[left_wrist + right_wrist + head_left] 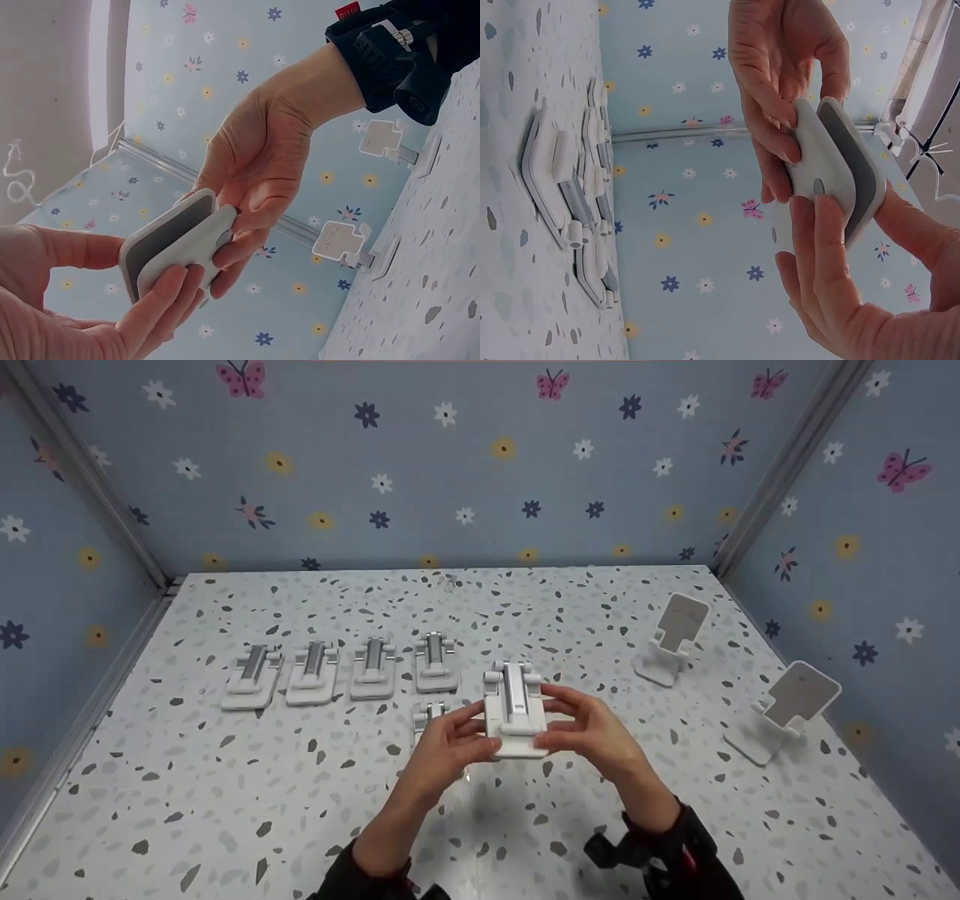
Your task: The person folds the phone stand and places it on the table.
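Note:
Both hands hold one white folding phone stand [514,742] up over the table, its silver hinge arm facing up. The left hand [450,746] pinches one side edge, thumb at the near corner. On the opposite edge, the right hand [600,731] grips with thumb and fingers. From the left wrist, the stand's two plates [196,244] show a narrow gap between them, with a grey pad on the inner face. The right wrist view shows the same gap beside the grey pad [855,157], fingers on one plate and thumbs on the other.
Several folded stands, among them one [251,679] at the far left, lie in a row; another [431,712] is partly hidden behind the left hand. Two unfolded stands [682,622] [802,694] stand at the right. Patterned walls [465,472] enclose the speckled table [262,802].

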Demonstrator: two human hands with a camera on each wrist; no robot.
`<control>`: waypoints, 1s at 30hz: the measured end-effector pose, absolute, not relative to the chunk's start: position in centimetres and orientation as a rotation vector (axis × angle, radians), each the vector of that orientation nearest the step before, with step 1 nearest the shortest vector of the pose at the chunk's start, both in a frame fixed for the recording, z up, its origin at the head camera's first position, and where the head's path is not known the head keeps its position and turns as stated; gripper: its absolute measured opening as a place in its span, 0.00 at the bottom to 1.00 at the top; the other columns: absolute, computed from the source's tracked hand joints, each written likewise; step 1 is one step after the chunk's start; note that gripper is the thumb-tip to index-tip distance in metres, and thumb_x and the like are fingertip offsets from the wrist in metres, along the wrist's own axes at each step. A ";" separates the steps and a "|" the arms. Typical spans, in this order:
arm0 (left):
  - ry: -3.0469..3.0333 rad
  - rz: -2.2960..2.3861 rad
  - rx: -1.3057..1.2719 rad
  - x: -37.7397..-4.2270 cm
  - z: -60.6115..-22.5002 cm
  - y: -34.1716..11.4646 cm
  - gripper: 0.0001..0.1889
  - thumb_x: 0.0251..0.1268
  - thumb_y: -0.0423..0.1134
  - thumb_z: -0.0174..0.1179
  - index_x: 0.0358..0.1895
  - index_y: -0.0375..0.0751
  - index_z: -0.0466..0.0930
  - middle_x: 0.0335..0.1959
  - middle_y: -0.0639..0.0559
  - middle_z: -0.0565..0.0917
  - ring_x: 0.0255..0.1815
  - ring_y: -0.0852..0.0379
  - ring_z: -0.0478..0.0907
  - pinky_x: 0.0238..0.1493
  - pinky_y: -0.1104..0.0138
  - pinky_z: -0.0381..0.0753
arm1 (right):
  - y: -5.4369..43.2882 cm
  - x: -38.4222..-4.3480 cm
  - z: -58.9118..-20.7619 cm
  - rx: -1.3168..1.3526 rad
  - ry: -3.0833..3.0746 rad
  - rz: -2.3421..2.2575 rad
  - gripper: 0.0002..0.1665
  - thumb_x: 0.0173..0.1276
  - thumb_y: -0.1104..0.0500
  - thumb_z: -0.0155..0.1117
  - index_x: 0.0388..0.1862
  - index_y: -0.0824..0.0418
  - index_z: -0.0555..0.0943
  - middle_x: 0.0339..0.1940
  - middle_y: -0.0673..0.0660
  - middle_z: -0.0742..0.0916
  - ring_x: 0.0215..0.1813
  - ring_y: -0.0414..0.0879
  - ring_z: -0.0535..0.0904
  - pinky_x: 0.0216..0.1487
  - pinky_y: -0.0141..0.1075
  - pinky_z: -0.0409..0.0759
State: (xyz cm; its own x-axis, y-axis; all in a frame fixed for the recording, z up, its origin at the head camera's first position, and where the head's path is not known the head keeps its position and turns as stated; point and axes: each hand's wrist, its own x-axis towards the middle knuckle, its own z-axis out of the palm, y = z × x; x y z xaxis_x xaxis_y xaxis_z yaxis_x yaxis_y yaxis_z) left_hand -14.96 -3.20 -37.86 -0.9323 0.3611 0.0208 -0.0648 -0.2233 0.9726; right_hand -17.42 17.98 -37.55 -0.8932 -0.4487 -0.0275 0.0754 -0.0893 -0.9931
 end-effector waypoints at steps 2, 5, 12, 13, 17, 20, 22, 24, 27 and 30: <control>1.769 2.244 0.334 -14.9 -37.9 -3.2 0.31 0.53 0.25 0.56 0.61 0.20 0.54 0.46 0.30 0.75 0.41 0.49 0.78 0.38 0.65 0.80 | 17.8 -17.3 -37.7 -0.412 1.852 -2.053 0.45 0.49 0.75 0.64 0.64 0.76 0.52 0.49 0.64 0.76 0.40 0.51 0.80 0.36 0.37 0.81; 1.779 2.255 0.306 -14.9 -38.0 -3.4 0.31 0.52 0.24 0.56 0.61 0.20 0.55 0.45 0.30 0.75 0.40 0.49 0.79 0.38 0.64 0.80 | 17.5 -17.2 -37.9 -0.422 1.883 -2.051 0.46 0.49 0.76 0.64 0.64 0.75 0.53 0.47 0.64 0.76 0.38 0.50 0.80 0.36 0.37 0.81; 1.788 2.262 0.233 -15.1 -38.7 -4.4 0.31 0.52 0.21 0.55 0.61 0.20 0.55 0.46 0.28 0.74 0.40 0.48 0.79 0.38 0.64 0.81 | 17.9 -18.2 -37.7 -0.472 2.092 -1.915 0.42 0.52 0.69 0.65 0.64 0.72 0.56 0.52 0.68 0.75 0.45 0.52 0.77 0.41 0.40 0.80; 1.800 2.258 0.214 -15.1 -38.8 -4.7 0.30 0.52 0.21 0.54 0.61 0.20 0.55 0.46 0.28 0.74 0.40 0.48 0.79 0.37 0.64 0.81 | 18.2 -18.6 -37.6 -0.475 2.155 -1.894 0.40 0.54 0.69 0.64 0.63 0.73 0.57 0.52 0.68 0.74 0.46 0.54 0.76 0.42 0.40 0.80; 1.867 2.238 0.135 -15.1 -39.6 -6.1 0.30 0.51 0.20 0.53 0.60 0.20 0.56 0.47 0.27 0.73 0.41 0.47 0.78 0.36 0.64 0.81 | 20.3 -21.0 -37.5 -0.400 2.470 -1.783 0.35 0.57 0.65 0.62 0.61 0.73 0.60 0.52 0.68 0.75 0.51 0.58 0.73 0.44 0.39 0.78; 1.943 2.212 0.044 -15.1 -40.4 -7.2 0.29 0.51 0.19 0.53 0.60 0.21 0.58 0.46 0.27 0.74 0.40 0.47 0.78 0.35 0.66 0.81 | 22.5 -23.2 -37.6 -0.257 2.656 -1.705 0.34 0.59 0.63 0.62 0.61 0.73 0.61 0.54 0.69 0.73 0.54 0.60 0.70 0.50 0.42 0.75; 1.985 2.195 -0.018 -15.1 -40.9 -7.9 0.28 0.50 0.19 0.53 0.59 0.20 0.59 0.45 0.27 0.75 0.40 0.47 0.78 0.35 0.67 0.81 | 24.2 -24.7 -37.7 -0.133 2.743 -1.653 0.35 0.59 0.60 0.62 0.61 0.73 0.60 0.56 0.70 0.70 0.56 0.61 0.67 0.54 0.45 0.72; 2.020 2.178 -0.074 -15.2 -41.3 -8.6 0.28 0.49 0.18 0.52 0.58 0.21 0.60 0.44 0.28 0.75 0.39 0.48 0.78 0.34 0.66 0.81 | 25.9 -26.1 -37.6 0.002 2.795 -1.624 0.36 0.60 0.59 0.61 0.62 0.73 0.58 0.58 0.71 0.68 0.58 0.61 0.65 0.57 0.46 0.68; 2.055 2.148 -0.138 -15.3 -41.8 -9.9 0.27 0.50 0.18 0.52 0.58 0.21 0.60 0.44 0.28 0.76 0.39 0.48 0.78 0.34 0.65 0.81 | 28.2 -28.1 -37.4 0.237 2.845 -1.614 0.37 0.61 0.57 0.60 0.63 0.72 0.57 0.60 0.69 0.66 0.60 0.60 0.63 0.60 0.45 0.65; 2.096 2.099 -0.193 -15.3 -42.4 -11.2 0.27 0.50 0.18 0.51 0.59 0.22 0.60 0.45 0.29 0.76 0.38 0.49 0.78 0.34 0.65 0.81 | 30.3 -29.7 -37.2 0.482 2.892 -1.631 0.36 0.61 0.56 0.59 0.62 0.71 0.58 0.60 0.68 0.67 0.60 0.57 0.63 0.60 0.42 0.65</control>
